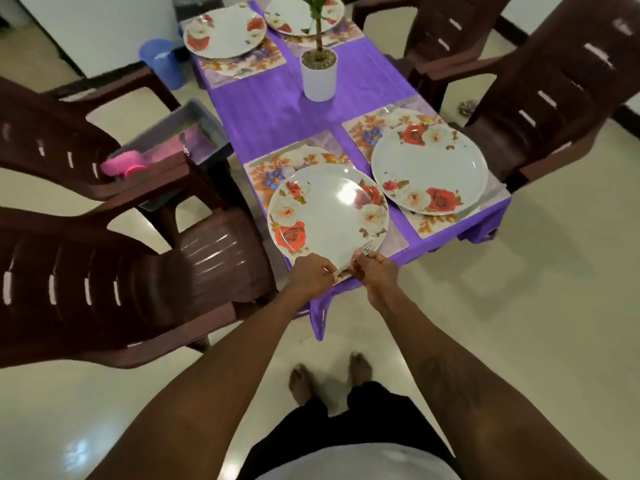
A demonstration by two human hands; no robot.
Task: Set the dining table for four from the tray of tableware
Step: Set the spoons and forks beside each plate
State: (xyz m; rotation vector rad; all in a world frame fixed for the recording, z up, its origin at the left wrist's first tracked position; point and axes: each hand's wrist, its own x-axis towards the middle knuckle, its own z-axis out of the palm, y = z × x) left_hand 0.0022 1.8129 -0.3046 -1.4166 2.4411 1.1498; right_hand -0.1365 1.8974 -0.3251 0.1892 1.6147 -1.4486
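Note:
Several white plates with red roses lie on floral placemats on the purple-clothed table (277,109). The near left plate (327,211) is closest to me. My left hand (311,275) and my right hand (375,268) meet at its near rim. Metal forks (363,252) are pinched in my right hand, tines over the plate's edge; my left hand's fingers curl round the handle ends. Another plate (429,168) lies near right; two more (225,31), (294,12) lie at the far end. The grey tray (180,133) sits on a chair at the left.
A white pot with a green plant (318,74) stands mid-table. Brown plastic chairs (114,271), (554,98) flank both sides. A pink item (123,166) lies in the tray. A blue bin (161,62) stands on the floor at the far left.

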